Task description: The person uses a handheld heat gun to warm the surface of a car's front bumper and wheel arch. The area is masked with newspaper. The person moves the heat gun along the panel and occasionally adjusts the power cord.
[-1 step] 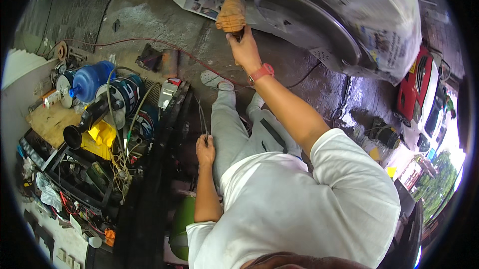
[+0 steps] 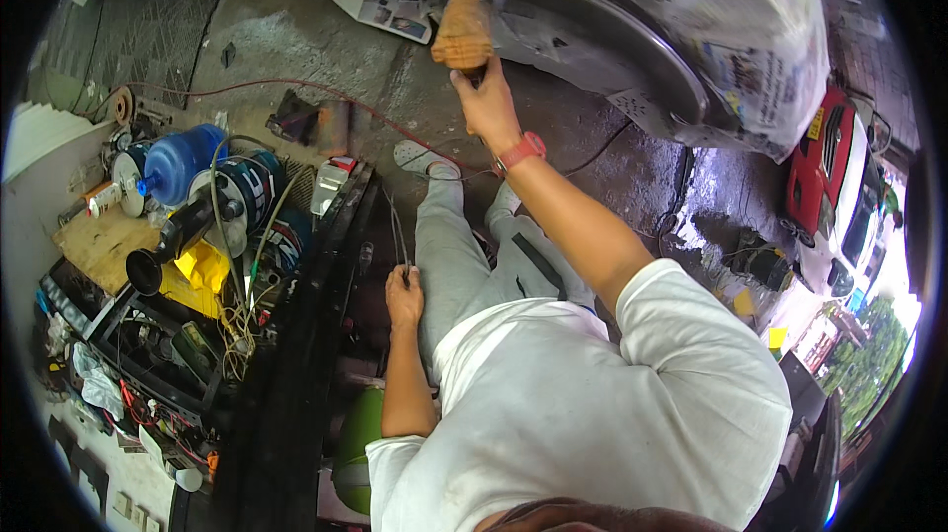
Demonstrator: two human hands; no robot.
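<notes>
My right hand (image 2: 489, 108), a red watch on its wrist, is closed round the dark grip of a tool. The tool's top is a bulky tan wrapped part (image 2: 462, 31), and its exact kind is hidden. It is held up close to a grey car body panel (image 2: 602, 14) with a curved edge; I cannot tell whether they touch. Low by my left thigh, my left hand (image 2: 404, 297) is closed on a thin dark cord or hose (image 2: 397, 226), which rises from the fingers in a narrow loop.
A red hose (image 2: 296, 86) crosses the concrete floor past my feet. Plastic film and newspaper (image 2: 395, 14) cover parts of the car. On the left stand a blue water jug (image 2: 188, 162), drums and a cluttered rack (image 2: 158, 335). A red car (image 2: 822, 157) is at the right.
The view has shifted very slightly. Both hands keep their grips, and the wrapped tool stays near the panel.
</notes>
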